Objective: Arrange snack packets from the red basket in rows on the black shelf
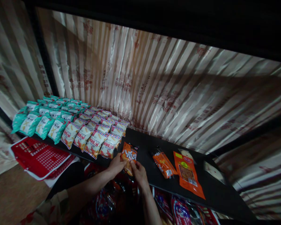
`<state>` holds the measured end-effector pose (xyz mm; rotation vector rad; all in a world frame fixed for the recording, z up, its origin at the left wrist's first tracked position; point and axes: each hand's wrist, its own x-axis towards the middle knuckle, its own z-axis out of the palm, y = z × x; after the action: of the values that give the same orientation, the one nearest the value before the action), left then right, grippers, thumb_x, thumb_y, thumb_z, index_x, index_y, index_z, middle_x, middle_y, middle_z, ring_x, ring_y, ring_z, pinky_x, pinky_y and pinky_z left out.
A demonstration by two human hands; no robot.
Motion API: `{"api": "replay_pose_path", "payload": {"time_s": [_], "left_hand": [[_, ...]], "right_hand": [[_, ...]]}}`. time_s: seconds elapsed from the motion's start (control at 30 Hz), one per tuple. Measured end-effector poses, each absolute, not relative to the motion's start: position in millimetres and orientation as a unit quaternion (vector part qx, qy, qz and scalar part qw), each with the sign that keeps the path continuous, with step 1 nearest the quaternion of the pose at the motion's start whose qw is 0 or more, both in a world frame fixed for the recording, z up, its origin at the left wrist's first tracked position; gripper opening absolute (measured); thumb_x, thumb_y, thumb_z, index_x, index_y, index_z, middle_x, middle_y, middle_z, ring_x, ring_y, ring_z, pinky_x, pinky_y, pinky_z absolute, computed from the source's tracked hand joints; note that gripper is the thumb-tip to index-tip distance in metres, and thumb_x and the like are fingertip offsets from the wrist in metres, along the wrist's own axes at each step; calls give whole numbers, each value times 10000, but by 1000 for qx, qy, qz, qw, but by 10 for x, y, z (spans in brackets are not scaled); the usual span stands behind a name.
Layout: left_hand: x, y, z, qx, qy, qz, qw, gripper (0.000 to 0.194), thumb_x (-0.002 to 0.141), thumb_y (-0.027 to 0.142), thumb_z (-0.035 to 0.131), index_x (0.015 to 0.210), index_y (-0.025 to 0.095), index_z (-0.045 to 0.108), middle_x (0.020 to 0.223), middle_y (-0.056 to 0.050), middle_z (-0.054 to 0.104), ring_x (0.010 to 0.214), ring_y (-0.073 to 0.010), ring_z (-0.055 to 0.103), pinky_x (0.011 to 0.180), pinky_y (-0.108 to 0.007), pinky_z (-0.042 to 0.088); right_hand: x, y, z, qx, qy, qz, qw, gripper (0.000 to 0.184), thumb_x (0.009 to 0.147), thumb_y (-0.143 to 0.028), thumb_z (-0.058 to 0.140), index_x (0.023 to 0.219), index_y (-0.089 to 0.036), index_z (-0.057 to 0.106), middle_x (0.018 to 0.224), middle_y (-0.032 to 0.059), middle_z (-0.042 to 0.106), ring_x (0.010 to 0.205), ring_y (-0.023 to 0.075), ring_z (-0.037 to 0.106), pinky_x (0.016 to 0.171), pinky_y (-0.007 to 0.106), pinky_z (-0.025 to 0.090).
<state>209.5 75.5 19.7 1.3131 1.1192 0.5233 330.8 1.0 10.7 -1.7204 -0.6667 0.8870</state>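
Observation:
Both of my hands hold an orange snack packet (129, 155) that stands upright at the front edge of a black shelf (215, 190). My left hand (115, 166) grips its lower left side. My right hand (139, 172) pinches its lower right corner. The packet stands just right of rows of white-and-red snack packets (96, 137), which lean back in tidy lines. Farther left are rows of teal snack packets (44, 120).
Two more orange packets (163, 163) (187, 175) lie flat on the shelf to the right. A red plastic basket (38, 157) sits low at the left. Dark red packets (182, 212) fill the shelf below. Striped cloth (154, 84) hangs behind the shelf.

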Motion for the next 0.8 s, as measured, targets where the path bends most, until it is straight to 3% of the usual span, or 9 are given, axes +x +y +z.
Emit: {"api": "replay_pose_path", "payload": {"time_s": [0.27,0.57,0.8], "left_hand": [[2239,827,123,615,462,244,591,363,776,192,537,1132,127,501,1089,-122,645,982,-203,606,813,-253,422],[2409,962,69,627,492,241,554,211,769,244,574,952,142,550,908,-79,676,890,-199,622,739,-240,420],[2455,1029,178,642,506,206,538,207,758,224,571,954,157,588,959,-87,675,935,-212,608,749,-235,405]], "right_hand": [[3384,37,144,-700,-290,390,523,496,602,-561,666,886,-156,677,795,70,708,761,237,650,684,311,484],[3505,170,129,-714,-296,356,524,502,572,-554,664,876,-155,676,821,70,705,780,235,640,690,306,473],[3605,258,81,-742,-297,330,503,409,586,-532,656,795,-184,695,738,52,700,749,234,628,658,300,456]]}}
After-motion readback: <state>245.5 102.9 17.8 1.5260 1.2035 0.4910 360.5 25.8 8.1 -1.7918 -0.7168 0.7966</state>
